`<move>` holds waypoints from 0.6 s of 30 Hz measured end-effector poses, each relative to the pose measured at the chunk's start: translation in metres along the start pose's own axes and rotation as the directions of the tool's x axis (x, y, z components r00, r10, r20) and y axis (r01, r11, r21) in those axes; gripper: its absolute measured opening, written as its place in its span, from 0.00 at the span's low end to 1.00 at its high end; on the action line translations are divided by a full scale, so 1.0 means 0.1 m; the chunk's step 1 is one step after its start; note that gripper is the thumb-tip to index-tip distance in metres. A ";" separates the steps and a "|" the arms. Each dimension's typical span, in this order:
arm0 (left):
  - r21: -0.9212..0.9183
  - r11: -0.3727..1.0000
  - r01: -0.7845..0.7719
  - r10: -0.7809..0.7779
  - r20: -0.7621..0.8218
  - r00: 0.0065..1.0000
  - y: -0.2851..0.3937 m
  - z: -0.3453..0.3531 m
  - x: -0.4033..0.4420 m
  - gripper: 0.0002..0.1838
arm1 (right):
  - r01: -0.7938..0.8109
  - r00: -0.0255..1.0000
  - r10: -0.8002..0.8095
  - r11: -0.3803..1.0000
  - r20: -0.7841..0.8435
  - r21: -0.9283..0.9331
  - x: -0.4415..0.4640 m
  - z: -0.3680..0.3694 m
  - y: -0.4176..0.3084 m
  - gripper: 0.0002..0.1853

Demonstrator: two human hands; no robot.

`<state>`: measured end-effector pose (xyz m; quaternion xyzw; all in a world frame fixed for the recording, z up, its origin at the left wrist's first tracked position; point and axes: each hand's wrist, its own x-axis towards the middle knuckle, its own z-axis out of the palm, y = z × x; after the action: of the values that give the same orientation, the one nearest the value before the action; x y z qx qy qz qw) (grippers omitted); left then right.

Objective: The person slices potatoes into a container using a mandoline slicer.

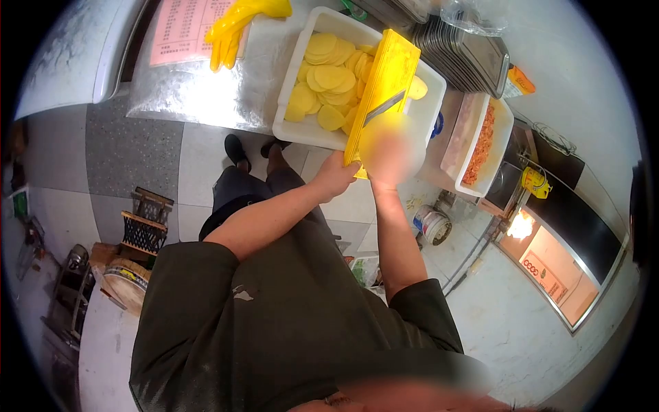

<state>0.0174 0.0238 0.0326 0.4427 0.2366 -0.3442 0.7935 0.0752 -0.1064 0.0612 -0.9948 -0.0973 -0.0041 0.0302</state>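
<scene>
My left hand (336,176) is closed around the near end of a yellow mandoline slicer (395,62), which slants across a white plastic tub (292,103). The slicer's diagonal metal blade (384,107) is bare. On the slicer's lower part, my right hand (390,162) presses a rounded yellow potato (384,130); both are blurred, so the separate fingers do not show. Thin round potato slices (331,79) lie heaped in the tub left of the slicer. A pale yellow piece (417,87) lies to its right.
Yellow rubber gloves (240,27) and a pink printed sheet (180,31) lie on the metal table (185,96). Stacked dark trays (473,51) stand right of the tub, near a white container (499,151) of orange-red bits. A bucket (434,225) stands on the floor.
</scene>
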 end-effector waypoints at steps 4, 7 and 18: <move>0.052 0.997 0.054 -0.054 0.000 0.999 0.04 -0.01 -0.02 0.22 | 0.037 0.995 -0.032 0.998 -0.095 0.050 0.17 0.03 0.00 0.12; 0.043 0.998 0.049 -0.049 -0.004 0.999 -0.03 -0.01 0.02 0.21 | 0.022 0.994 -0.007 0.990 -0.105 0.141 0.28 0.07 0.04 0.12; -0.005 1.000 -0.026 0.026 -0.068 0.997 -0.10 0.05 0.03 0.19 | -0.085 0.987 0.119 0.957 -0.107 0.278 0.31 -0.02 0.01 0.10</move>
<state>0.0125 0.0153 0.0276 0.4549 0.2584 -0.3179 0.7907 0.1054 -0.1015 0.0637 -0.9827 -0.0433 -0.0503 0.1729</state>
